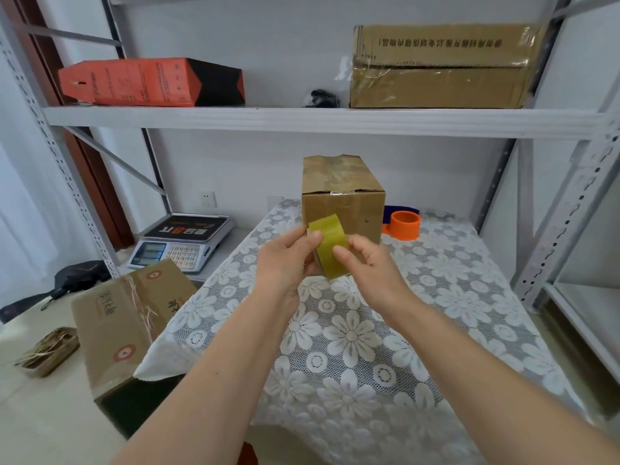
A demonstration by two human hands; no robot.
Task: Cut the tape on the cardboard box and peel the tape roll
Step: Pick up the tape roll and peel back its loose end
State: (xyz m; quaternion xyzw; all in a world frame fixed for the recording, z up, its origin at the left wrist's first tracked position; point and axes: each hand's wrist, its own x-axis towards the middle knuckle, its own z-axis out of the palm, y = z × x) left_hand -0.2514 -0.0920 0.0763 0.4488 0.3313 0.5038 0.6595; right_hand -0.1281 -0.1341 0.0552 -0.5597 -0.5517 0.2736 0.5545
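A yellowish tape roll [328, 238] is held up above the table in front of a small brown cardboard box [342, 196]. The box stands upright at the back of the table and has clear tape across its top flaps. My left hand [285, 260] grips the roll from the left, thumb on its outer face. My right hand [369, 260] touches the roll's right side with thumb and fingertips pressed on the tape surface. I see no loose tape end.
An orange tape dispenser [404, 224] sits right of the box on the lace tablecloth [352, 347]. A scale [183, 243] and a cardboard box [127, 317] are to the left. The shelf [302, 120] above carries an orange box and a large carton.
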